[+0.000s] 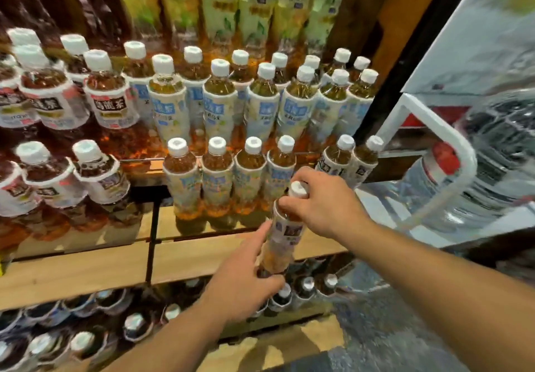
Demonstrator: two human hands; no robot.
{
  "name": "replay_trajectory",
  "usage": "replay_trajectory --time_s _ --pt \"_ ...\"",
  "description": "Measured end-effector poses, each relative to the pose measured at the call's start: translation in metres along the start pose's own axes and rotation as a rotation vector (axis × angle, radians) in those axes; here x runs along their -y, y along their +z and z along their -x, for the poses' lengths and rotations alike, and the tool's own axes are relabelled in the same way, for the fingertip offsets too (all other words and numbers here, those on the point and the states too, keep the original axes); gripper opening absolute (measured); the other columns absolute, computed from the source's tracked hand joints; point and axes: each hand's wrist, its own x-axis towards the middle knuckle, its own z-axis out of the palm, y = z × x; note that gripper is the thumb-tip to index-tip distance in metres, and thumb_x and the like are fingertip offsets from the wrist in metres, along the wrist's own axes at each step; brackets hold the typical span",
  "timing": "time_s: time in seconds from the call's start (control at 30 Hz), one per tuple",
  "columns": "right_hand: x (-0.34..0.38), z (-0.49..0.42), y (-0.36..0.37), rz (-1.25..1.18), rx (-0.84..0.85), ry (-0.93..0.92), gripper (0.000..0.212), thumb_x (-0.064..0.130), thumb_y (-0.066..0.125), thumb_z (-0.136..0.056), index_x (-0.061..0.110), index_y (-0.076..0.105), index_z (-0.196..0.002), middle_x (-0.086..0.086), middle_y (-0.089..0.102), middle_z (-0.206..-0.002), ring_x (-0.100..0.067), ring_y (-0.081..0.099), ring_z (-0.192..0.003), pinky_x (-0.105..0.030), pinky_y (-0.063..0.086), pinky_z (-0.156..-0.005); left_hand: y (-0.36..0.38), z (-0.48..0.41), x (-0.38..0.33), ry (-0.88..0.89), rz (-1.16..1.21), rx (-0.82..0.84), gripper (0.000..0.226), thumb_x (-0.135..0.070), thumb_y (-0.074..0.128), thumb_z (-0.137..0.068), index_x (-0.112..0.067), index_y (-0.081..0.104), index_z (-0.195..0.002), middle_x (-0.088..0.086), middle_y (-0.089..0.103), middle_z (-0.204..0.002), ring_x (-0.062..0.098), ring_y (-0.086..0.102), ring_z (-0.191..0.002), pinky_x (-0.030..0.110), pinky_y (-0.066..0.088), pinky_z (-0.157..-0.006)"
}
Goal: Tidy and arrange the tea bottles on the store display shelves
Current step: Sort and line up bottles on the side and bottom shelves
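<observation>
A tea bottle with a white cap and pale blue label is held upright just in front of the wooden shelf. My right hand grips its neck and cap from the right. My left hand holds its base, thumb curled under, index finger lying along its side. Behind it stands a front row of matching bottles on the same shelf, with a gap between the fourth bottle and two more bottles at the right end.
Darker tea bottles fill the shelf's left side. A higher shelf carries several rows of bottles, with large bottles above. Dark-capped bottles sit on the lower shelf. A white-framed cart of water bottles stands right.
</observation>
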Motion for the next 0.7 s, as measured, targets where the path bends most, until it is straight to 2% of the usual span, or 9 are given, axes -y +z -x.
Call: replay_trajectory --time_s 0.13,0.2,0.27,0.3,0.37,0.43,0.53,0.6,0.7 --pt "-0.041 -0.024 -0.027 -0.024 -0.113 0.071 0.029 0.047 0.071 -0.084 0.025 0.063 -0.103 0.001 0.066 -0.104 -0.023 0.06 -0.098 -0.036 0.047 -0.074 0.029 -0.034 -0.028 0.039 0.087 0.084 0.092 -0.028 0.07 -0.083 -0.061 0.011 -0.146 -0.028 0.027 -0.153 -0.009 0.046 -0.083 0.015 0.048 -0.074" --pt "-0.052 -0.037 -0.036 -0.038 -0.145 0.076 0.029 0.044 0.07 -0.087 0.023 0.065 -0.107 0.0 0.067 -0.105 -0.023 0.06 -0.099 -0.034 0.046 -0.075 0.03 -0.053 -0.042 0.029 0.016 0.118 0.097 -0.026 0.071 -0.082 -0.057 0.007 -0.148 -0.026 0.033 -0.149 -0.004 0.049 -0.082 0.021 0.052 -0.079" --pt "-0.058 -0.053 -0.041 -0.038 -0.172 0.055 0.029 0.043 0.068 -0.089 0.021 0.067 -0.108 -0.002 0.067 -0.105 -0.024 0.062 -0.1 -0.034 0.046 -0.076 0.027 -0.074 -0.055 0.014 -0.015 0.123 0.098 -0.025 0.071 -0.082 -0.052 0.006 -0.151 -0.019 0.038 -0.149 0.001 0.057 -0.079 0.015 0.05 -0.068" --pt "-0.059 -0.061 -0.044 -0.032 -0.172 0.047 0.03 0.043 0.067 -0.091 0.02 0.066 -0.11 -0.002 0.067 -0.106 -0.024 0.062 -0.101 -0.035 0.047 -0.078 0.025 -0.085 -0.059 0.009 -0.015 0.119 0.098 -0.026 0.071 -0.083 -0.05 0.006 -0.152 -0.016 0.036 -0.152 0.005 0.061 -0.083 0.014 0.049 -0.065" --pt "-0.059 -0.077 -0.048 0.0 -0.155 0.039 0.032 0.043 0.064 -0.093 0.019 0.064 -0.115 -0.001 0.065 -0.109 -0.025 0.061 -0.105 -0.035 0.046 -0.08 0.023 -0.102 -0.062 -0.004 -0.03 0.114 0.097 -0.03 0.071 -0.083 -0.045 0.007 -0.153 -0.012 0.031 -0.157 0.02 0.061 -0.111 0.023 0.049 -0.084" --pt "-0.058 -0.092 -0.049 0.019 -0.147 0.029 0.032 0.044 0.062 -0.094 0.021 0.063 -0.117 -0.003 0.065 -0.114 -0.025 0.059 -0.104 -0.034 0.043 -0.079 0.021 -0.113 -0.063 -0.01 -0.029 0.103 0.096 -0.032 0.071 -0.083 -0.04 0.008 -0.155 -0.011 0.026 -0.16 0.019 0.039 -0.138 0.027 0.035 -0.105" --pt "-0.054 -0.108 -0.048 -0.002 -0.132 0.032 0.025 0.042 0.06 -0.095 0.025 0.06 -0.113 -0.001 0.064 -0.106 -0.02 0.062 -0.087 -0.033 0.048 -0.071 0.019 -0.12 -0.06 -0.002 0.005 0.081 0.092 -0.028 0.071 -0.085 -0.033 0.012 -0.156 -0.013 0.02 -0.161 0.007 0.025 -0.143 0.016 0.023 -0.104" --pt "-0.05 -0.116 -0.045 -0.002 -0.12 0.026 0.022 0.042 0.06 -0.095 0.027 0.058 -0.11 -0.002 0.066 -0.103 -0.023 0.068 -0.081 -0.039 0.058 -0.071 0.02 -0.118 -0.055 -0.003 -0.01 0.073 0.091 -0.027 0.071 -0.086 -0.031 0.013 -0.156 -0.013 0.021 -0.161 0.005 0.026 -0.142 0.014 0.022 -0.101" --pt "-0.044 -0.12 -0.04 0.002 -0.093 0.056 0.021 0.042 0.061 -0.094 0.028 0.059 -0.109 -0.005 0.068 -0.101 -0.026 0.071 -0.077 -0.044 0.062 -0.072 0.015 -0.111 -0.038 -0.024 -0.006 0.055 0.091 -0.029 0.072 -0.084 -0.034 0.015 -0.155 -0.015 0.019 -0.161 0.005 0.023 -0.144 0.016 0.023 -0.104"
